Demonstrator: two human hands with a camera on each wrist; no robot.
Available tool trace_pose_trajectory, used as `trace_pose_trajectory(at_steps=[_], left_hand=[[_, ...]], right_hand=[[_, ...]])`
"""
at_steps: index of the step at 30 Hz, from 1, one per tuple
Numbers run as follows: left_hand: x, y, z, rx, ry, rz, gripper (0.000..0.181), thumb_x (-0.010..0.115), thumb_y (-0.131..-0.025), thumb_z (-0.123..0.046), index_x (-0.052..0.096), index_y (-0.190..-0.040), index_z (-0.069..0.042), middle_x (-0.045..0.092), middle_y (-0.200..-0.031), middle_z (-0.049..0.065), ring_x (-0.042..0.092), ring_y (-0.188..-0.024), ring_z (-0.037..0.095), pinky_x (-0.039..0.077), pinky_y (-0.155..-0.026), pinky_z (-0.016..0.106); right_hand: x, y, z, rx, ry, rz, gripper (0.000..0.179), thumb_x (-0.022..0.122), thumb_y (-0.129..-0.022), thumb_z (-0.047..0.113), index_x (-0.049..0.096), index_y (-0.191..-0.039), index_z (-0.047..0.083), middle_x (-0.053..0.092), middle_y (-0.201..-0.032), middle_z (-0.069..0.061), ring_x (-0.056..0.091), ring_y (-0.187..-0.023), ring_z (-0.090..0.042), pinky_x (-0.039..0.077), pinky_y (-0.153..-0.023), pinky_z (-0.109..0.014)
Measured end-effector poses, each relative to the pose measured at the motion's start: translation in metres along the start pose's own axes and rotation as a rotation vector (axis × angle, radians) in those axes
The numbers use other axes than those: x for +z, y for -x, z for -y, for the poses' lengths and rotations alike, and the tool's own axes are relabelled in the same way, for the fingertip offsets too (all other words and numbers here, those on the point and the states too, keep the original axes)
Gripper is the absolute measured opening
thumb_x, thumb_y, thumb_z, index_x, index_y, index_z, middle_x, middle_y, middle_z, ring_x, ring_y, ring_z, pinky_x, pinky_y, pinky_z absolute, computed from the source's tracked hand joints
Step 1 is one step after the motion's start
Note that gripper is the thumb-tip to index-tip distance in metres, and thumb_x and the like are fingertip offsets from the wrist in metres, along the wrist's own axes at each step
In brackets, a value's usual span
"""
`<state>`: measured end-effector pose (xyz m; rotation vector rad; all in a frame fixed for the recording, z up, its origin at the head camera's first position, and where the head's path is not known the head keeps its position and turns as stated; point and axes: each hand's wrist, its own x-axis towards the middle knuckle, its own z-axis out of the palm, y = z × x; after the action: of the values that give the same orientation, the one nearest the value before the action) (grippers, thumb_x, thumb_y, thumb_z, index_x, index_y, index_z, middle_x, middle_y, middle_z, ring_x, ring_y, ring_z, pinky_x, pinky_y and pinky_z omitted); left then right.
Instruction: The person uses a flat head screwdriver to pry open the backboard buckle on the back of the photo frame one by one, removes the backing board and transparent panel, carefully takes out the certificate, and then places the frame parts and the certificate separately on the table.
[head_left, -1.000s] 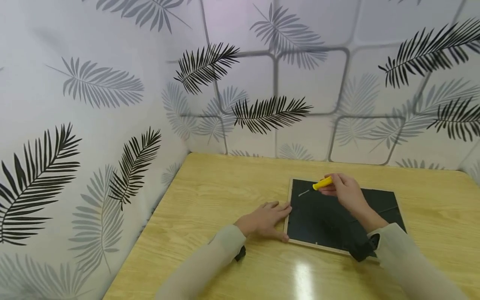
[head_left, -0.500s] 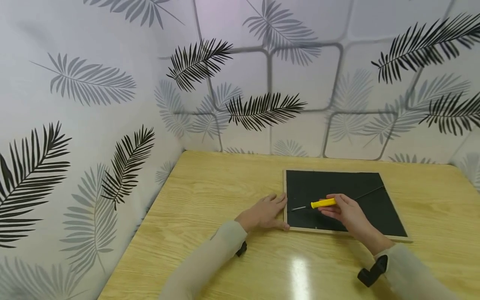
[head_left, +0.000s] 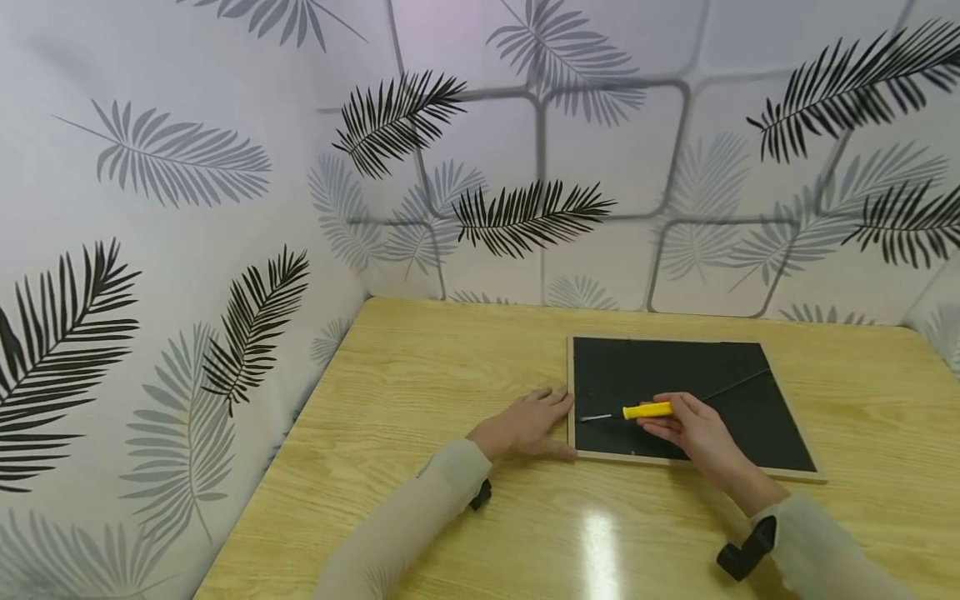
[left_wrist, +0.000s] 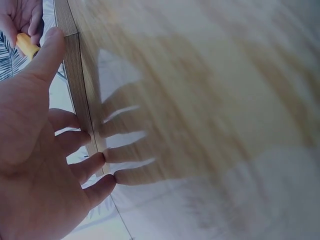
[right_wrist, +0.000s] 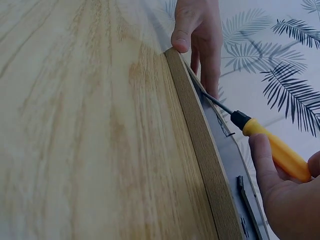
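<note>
A picture frame (head_left: 636,455) lies on the table with its black backing board (head_left: 660,367) facing up. At the frame's left edge rests my left hand (head_left: 525,425), fingers spread and lightly bent; the left wrist view shows its fingertips along the wooden side (left_wrist: 80,85). My right hand (head_left: 701,429) grips a screwdriver (head_left: 647,410) by its yellow handle, above the board. The shaft slants toward the inner left rim, and its tip (right_wrist: 204,93) is close to the corner beside the left hand. In the right wrist view a bent metal tab (right_wrist: 225,129) stands along the rim.
The wood-grain table (head_left: 435,358) extends around the frame. A wall (head_left: 600,167) with a leaf print stands behind it, and another wall (head_left: 180,250) rises at the left. A thin dark line (head_left: 738,383) crosses the backing board on the right.
My right hand has brought the screwdriver nearer to me, its tip now lower along the left edge. It has barely moved in the last half second. The left hand has stayed at the edge.
</note>
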<state>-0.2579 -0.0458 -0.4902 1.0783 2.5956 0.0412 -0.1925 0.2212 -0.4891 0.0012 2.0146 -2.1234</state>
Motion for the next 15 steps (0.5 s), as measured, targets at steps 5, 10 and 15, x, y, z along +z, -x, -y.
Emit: trace_pose_trajectory(at_steps=[5, 10, 15], left_hand=[[-0.0002, 0.0007, 0.0019, -0.001, 0.022, -0.001, 0.093, 0.048, -0.086, -0.067, 0.012, -0.153, -0.015, 0.008, -0.158, 0.002, 0.011, -0.143, 0.024, 0.021, -0.111, 0.042], [0.0001, 0.0021, 0.0019, -0.007, 0.064, 0.002, 0.093, 0.049, -0.085, -0.067, 0.012, -0.153, -0.016, 0.007, -0.158, 0.001, 0.009, -0.143, 0.024, 0.019, -0.111, 0.044], [0.0004, 0.0021, 0.0013, -0.011, 0.075, -0.007, 0.093, 0.050, -0.084, -0.068, 0.013, -0.153, -0.017, 0.008, -0.158, 0.001, 0.009, -0.143, 0.023, 0.019, -0.111, 0.046]], right_hand=[[-0.0002, -0.0001, -0.0044, -0.006, -0.010, -0.009, 0.053, 0.021, -0.106, 0.027, 0.023, -0.136, -0.016, 0.034, -0.132, -0.034, 0.062, -0.097, -0.011, 0.046, -0.091, -0.032], [0.0008, -0.0005, -0.0071, -0.028, 0.012, -0.007, 0.054, 0.022, -0.106, 0.028, 0.025, -0.135, -0.017, 0.035, -0.131, -0.035, 0.062, -0.096, -0.012, 0.047, -0.090, -0.031], [0.0039, -0.0008, -0.0038, -0.054, 0.065, -0.005, 0.054, 0.023, -0.106, 0.029, 0.028, -0.134, -0.016, 0.037, -0.133, -0.036, 0.062, -0.098, -0.012, 0.047, -0.090, -0.032]])
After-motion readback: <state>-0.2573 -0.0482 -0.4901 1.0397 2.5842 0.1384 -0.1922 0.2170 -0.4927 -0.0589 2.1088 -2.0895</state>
